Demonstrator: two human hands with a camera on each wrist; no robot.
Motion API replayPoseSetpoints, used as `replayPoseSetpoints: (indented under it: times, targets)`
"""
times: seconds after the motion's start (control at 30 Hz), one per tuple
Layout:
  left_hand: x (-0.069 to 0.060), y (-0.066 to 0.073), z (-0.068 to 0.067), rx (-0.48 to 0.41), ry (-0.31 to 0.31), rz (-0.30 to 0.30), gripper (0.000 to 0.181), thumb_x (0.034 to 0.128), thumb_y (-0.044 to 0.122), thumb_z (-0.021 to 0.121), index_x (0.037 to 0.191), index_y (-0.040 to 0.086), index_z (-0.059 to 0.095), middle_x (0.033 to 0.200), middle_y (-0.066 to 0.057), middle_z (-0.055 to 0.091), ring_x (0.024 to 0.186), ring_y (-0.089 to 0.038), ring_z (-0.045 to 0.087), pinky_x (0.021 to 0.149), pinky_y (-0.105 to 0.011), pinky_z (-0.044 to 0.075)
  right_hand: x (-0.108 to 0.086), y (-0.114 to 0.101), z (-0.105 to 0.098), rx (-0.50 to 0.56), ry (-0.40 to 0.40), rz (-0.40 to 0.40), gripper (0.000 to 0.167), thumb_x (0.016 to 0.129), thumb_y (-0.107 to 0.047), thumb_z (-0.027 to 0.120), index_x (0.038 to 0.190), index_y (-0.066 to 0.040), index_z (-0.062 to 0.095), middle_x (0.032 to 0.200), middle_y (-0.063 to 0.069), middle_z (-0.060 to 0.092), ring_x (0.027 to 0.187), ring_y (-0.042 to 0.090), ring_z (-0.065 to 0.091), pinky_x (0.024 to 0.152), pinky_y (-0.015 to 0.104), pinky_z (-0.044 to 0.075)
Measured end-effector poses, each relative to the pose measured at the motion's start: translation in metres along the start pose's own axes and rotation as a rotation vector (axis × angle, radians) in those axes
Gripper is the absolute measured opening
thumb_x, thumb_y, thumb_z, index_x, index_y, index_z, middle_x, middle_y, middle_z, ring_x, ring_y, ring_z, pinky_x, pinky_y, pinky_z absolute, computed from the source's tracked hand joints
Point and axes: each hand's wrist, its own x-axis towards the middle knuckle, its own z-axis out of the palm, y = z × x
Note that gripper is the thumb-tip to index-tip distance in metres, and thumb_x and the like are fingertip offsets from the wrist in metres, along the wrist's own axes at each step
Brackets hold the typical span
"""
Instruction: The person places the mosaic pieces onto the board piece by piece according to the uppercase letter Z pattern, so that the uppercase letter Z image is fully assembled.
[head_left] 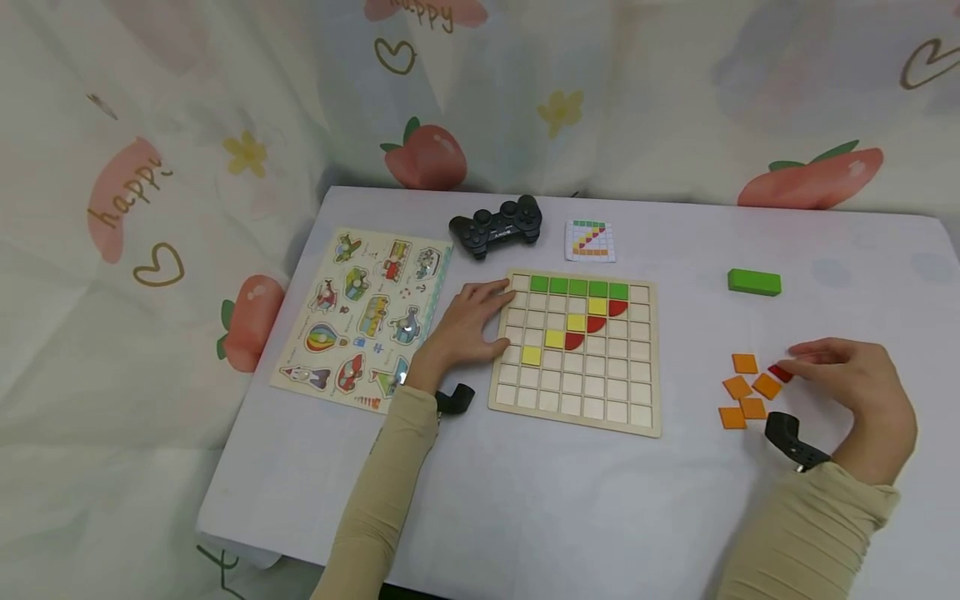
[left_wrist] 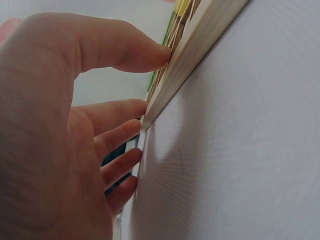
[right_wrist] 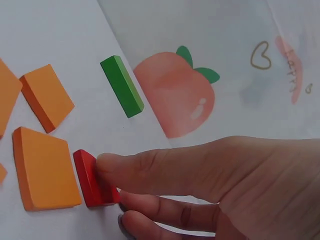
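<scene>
At the left edge of a wooden grid board (head_left: 573, 421), my left hand (head_left: 468, 325) rests with thumb and fingertips touching the rim, fingers spread and fairly straight. The board carries a row of green squares (head_left: 578, 287), a diagonal of yellow squares (head_left: 554, 339) and red quarter-circle tiles (head_left: 596, 324). Over on the right, my right hand (head_left: 851, 375) pinches a red tile (right_wrist: 89, 180) between thumb and fingers, low at the table surface. The thumb covers part of that tile. Several orange square tiles (head_left: 767, 386) lie just left of it.
A small pattern card (head_left: 590, 242) and a black game controller (head_left: 497, 227) are behind the board. A picture puzzle board (head_left: 360, 317) lies under and left of my left forearm. A green block (head_left: 753, 282) sits beyond the orange tiles.
</scene>
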Motion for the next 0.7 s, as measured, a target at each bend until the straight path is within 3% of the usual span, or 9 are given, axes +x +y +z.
replayPoseSetpoints:
  times: [0.1,0.2,0.27,0.33,0.47,0.7]
  targets:
    - [0.0,0.0,0.0,-0.002,0.0,-0.003,0.078,0.08,0.041,0.062,0.152,0.019,0.041,0.16,0.003,0.026,0.139,-0.019,0.027,0.114,-0.039,0.026,0.001,0.004,-0.001,0.015,-0.025,0.0,0.07,0.092,-0.047,0.063,0.135,0.007,0.05,0.077,-0.025,0.058,0.099,0.024,0.045,0.09,0.055,0.037]
    - [0.0,-0.001,-0.001,-0.004,0.002,-0.002,0.078,0.0801,0.041,0.063,0.152,0.019,0.041,0.16,0.004,0.026,0.14,-0.019,0.026,0.114,-0.039,0.025,0.002,0.005,-0.001,0.0,-0.017,-0.008,0.071,0.091,-0.048,0.065,0.133,0.006,0.051,0.08,-0.019,0.061,0.099,0.024,0.044,0.084,0.047,0.038]
    - [0.0,-0.001,-0.001,-0.005,0.004,-0.001,0.078,0.08,0.041,0.063,0.152,0.019,0.041,0.16,0.004,0.026,0.14,-0.019,0.026,0.114,-0.039,0.025,0.003,0.003,0.001,-0.022,-0.004,-0.014,0.07,0.091,-0.049,0.064,0.132,0.006,0.052,0.09,-0.008,0.064,0.102,0.027,0.043,0.082,0.044,0.038]
    - [0.0,-0.001,-0.001,-0.004,0.006,-0.001,0.078,0.08,0.041,0.063,0.152,0.019,0.041,0.16,0.004,0.027,0.14,-0.019,0.026,0.114,-0.039,0.025,0.004,0.0,0.003,-0.022,0.008,-0.015,0.069,0.092,-0.049,0.062,0.131,0.007,0.053,0.106,0.008,0.063,0.106,0.034,0.042,0.083,0.048,0.039]
    - [0.0,-0.001,0.0,-0.003,0.006,0.002,0.078,0.0802,0.041,0.063,0.152,0.019,0.041,0.16,0.004,0.027,0.14,-0.019,0.027,0.114,-0.039,0.025,0.007,-0.008,0.009,-0.031,0.028,-0.028,0.066,0.095,-0.048,0.056,0.129,0.008,0.055,0.129,0.028,0.049,0.108,0.038,0.041,0.08,0.046,0.039]
    - [0.001,-0.001,0.0,-0.006,0.007,0.015,0.078,0.0797,0.041,0.063,0.152,0.019,0.041,0.16,0.003,0.027,0.139,-0.02,0.027,0.114,-0.039,0.026,0.012,-0.025,0.02,-0.053,0.038,-0.115,0.059,0.096,-0.045,0.058,0.126,0.006,0.059,0.118,0.026,0.06,0.1,0.03,0.046,0.073,0.035,0.04]
